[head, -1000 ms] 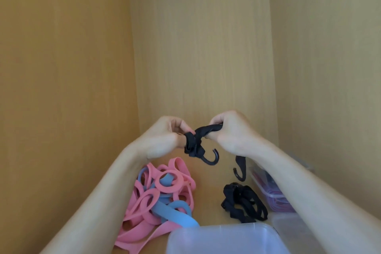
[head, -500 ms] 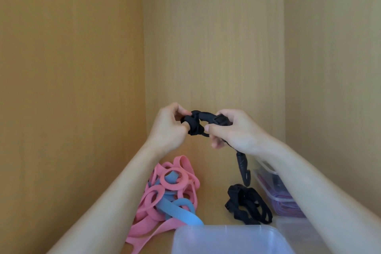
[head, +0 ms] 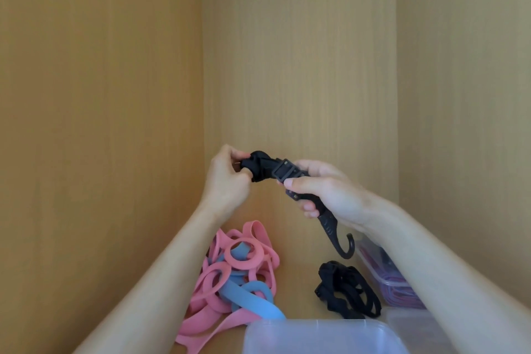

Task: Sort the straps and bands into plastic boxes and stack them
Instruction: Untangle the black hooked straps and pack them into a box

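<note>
I hold a black hooked strap [head: 283, 172] in the air between both hands. My left hand [head: 227, 181] grips its bundled end. My right hand [head: 324, 190] grips the buckle end, and a black hook [head: 340, 241] hangs below it. A heap of pink and blue bands [head: 238, 273] lies on the shelf floor under my left arm. Another bundled black strap [head: 349, 289] lies to the right of the heap. A clear plastic box [head: 321, 335] stands at the bottom edge. A second clear box [head: 385, 284] holding purple cords sits at the right, partly behind my right arm.
Wooden cabinet walls [head: 301, 66] close in at left, back and right. A clear lid or box edge [head: 413, 322] shows at the lower right beside the front box.
Both hands have risen with the black strap. The strap is now stretched sideways between them, and the hook that hung under my left hand is out of sight.
</note>
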Tool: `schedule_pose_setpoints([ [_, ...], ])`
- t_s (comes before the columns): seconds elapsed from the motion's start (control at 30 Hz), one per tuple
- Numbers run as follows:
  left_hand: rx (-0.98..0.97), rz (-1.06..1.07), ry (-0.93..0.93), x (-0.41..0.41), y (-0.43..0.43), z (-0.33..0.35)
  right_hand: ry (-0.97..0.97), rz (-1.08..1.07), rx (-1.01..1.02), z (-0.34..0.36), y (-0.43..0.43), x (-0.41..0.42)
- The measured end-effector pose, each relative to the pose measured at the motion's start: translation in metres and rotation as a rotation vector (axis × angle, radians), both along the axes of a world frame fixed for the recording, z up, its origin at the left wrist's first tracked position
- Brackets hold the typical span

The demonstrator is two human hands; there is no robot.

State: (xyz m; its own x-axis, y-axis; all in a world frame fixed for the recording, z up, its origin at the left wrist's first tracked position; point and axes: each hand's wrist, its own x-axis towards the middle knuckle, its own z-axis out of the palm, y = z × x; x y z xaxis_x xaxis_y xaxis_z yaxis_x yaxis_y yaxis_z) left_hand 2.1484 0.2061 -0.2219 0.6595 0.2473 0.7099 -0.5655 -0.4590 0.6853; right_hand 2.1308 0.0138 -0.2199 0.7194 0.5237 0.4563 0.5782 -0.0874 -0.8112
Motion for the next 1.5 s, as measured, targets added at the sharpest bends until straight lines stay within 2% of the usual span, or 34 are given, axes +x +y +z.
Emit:
schedule_pose_setpoints([
  [0.13,-0.082,-0.057,-0.048,-0.003,0.000,0.006,-0.004,-0.061,0.012,0.002,-0.002,0.000],
  [0.3,-0.042,-0.085,-0.062,-0.003,-0.003,0.005,-0.014,-0.079,0.157,0.010,-0.018,0.002],
  [0.37,-0.060,-0.085,-0.071,-0.002,-0.005,0.005,-0.012,-0.051,0.150,0.009,-0.017,0.002],
  [0.47,-0.188,-0.136,-0.078,-0.003,-0.005,0.007,0.001,0.010,0.075,0.005,-0.009,0.002],
  [0.63,-0.466,-0.531,-0.049,-0.013,-0.008,0.014,-0.002,0.073,-0.078,-0.006,0.000,0.007],
  [0.8,-0.535,-0.846,0.050,-0.022,-0.007,0.019,0.056,0.035,-0.124,-0.013,-0.010,0.019],
  [0.93,-0.417,-1.014,0.145,-0.022,-0.004,0.018,0.070,-0.033,-0.120,-0.020,-0.018,0.027],
  [1.07,-0.171,-1.128,0.255,-0.023,-0.002,0.013,0.066,-0.121,-0.174,-0.022,-0.022,0.030],
  [1.3,0.156,-0.892,0.353,-0.020,-0.002,0.009,-0.131,-0.407,-0.333,-0.019,-0.029,0.026],
  [1.5,0.232,-0.835,0.510,-0.012,-0.002,0.000,-0.325,-0.522,-0.399,-0.018,-0.026,0.022],
])
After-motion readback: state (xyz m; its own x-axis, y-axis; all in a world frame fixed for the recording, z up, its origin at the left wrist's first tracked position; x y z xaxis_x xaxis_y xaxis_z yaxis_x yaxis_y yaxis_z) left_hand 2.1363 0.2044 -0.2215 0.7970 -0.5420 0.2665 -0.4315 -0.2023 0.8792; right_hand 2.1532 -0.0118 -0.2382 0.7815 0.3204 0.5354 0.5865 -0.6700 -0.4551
